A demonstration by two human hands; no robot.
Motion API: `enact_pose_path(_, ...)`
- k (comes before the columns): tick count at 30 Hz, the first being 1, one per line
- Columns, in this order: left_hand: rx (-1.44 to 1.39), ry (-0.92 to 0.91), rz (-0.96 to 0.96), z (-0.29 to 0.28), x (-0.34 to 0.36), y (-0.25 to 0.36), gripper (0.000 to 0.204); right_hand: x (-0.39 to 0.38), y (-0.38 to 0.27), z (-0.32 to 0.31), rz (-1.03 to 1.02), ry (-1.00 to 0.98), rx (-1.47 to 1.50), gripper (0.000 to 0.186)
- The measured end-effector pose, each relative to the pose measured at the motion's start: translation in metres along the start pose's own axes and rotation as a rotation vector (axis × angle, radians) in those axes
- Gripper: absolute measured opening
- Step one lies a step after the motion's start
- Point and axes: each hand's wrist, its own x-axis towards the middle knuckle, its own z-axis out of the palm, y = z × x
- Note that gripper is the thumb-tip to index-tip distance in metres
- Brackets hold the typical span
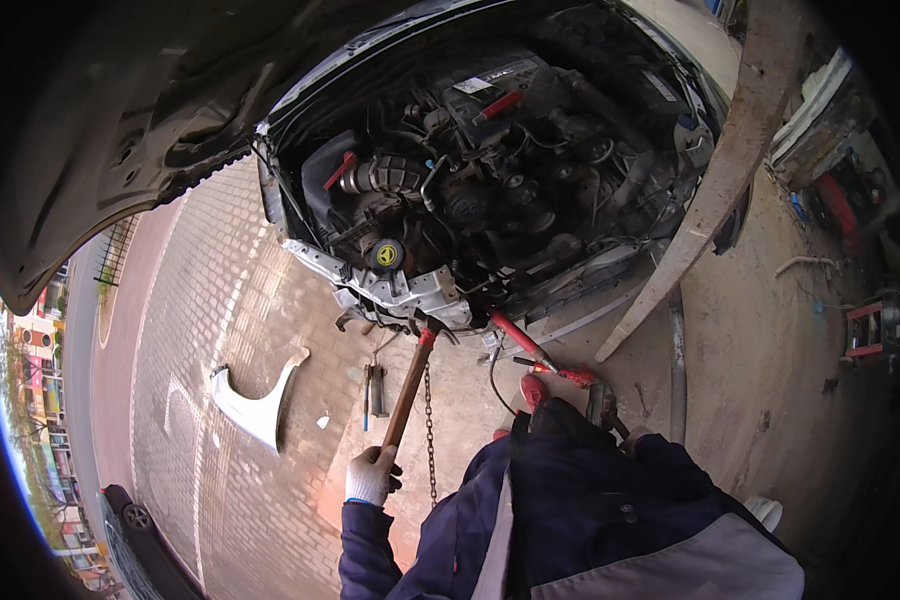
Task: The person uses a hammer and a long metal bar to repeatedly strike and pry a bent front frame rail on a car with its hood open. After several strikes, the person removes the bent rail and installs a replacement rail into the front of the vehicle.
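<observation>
My left hand [371,478], in a white knit glove, grips a hammer [411,388] by its wooden handle, which is red near the top. The hammer's head touches or lies close against the bent silver front panel [410,290] of a car. Part of my right hand [634,440] shows beyond my jacket, next to a red metal tool [570,376] with a lever-like part; its fingers are hidden. A red cylinder [518,337] slants from the car's front toward that tool. Beside the hammer hangs a rusty chain [429,430].
An open engine bay [490,180] lies ahead under a raised hood [110,130]. Two red-handled tools rest in it, one a screwdriver [499,106]. A rusty metal beam [710,200] slants at right. A white fender [260,405] lies on the paving, and a blue-handled tool [371,390] lies nearer.
</observation>
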Motion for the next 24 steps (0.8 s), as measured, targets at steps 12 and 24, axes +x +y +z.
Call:
enact_pose_path(12, -0.047, -0.247, -0.021, 0.052, 0.019, 0.005, 0.041, 0.013, 0.135, 0.046, 0.218, 0.031, 0.013, 0.031)
enact_pose_path(24, -0.095, -0.288, 0.053, 0.087, -0.017, 0.013, 0.036, 0.002, 0.008, -0.052, -0.189, 0.431, 0.228, 0.052)
